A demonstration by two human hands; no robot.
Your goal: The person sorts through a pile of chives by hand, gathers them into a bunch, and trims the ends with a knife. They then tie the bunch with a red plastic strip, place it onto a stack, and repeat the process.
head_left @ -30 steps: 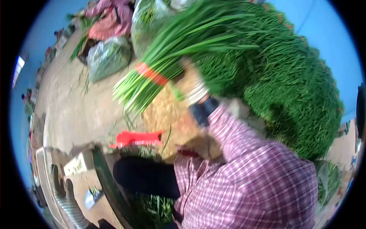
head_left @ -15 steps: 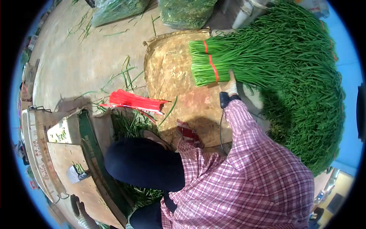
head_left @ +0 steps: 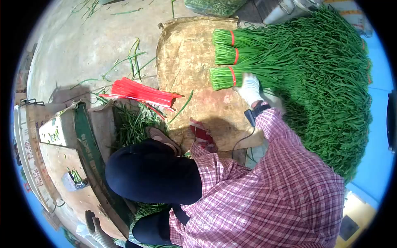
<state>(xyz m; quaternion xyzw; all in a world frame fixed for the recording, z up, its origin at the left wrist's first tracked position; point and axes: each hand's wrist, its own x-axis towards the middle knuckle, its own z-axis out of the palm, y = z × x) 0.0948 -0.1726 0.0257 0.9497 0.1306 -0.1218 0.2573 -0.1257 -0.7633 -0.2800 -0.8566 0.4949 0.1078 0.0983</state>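
My right hand (head_left: 249, 89), in a pale glove, is at the near side of a red-banded bunch of green chives (head_left: 222, 78), fingers around its stalks just behind the band. Two more banded bunches lie beyond it, the middle bunch (head_left: 225, 54) and the far bunch (head_left: 223, 37), cut ends pointing left. Their leaves run into a large heap of chives (head_left: 331, 82). A black strapped device (head_left: 255, 112) with a cable sits on my right wrist. At lower left, my left hand (head_left: 97, 232), gloved with dark fingertips, hangs open beside a wooden board, holding nothing.
A stained brown mat (head_left: 186, 53) lies under the bunches. Red strips (head_left: 140, 93) are piled at its left edge, with loose green stalks around. The board (head_left: 68, 169) rests on cartons and carries a small dark-and-white object (head_left: 75, 180). A plastic bag of greens (head_left: 215, 6) stands behind.
The view has shifted, so the mat sits higher. The nearest bunch now lies apart from the middle one, with a gap between. My right hand has turned over its near side.
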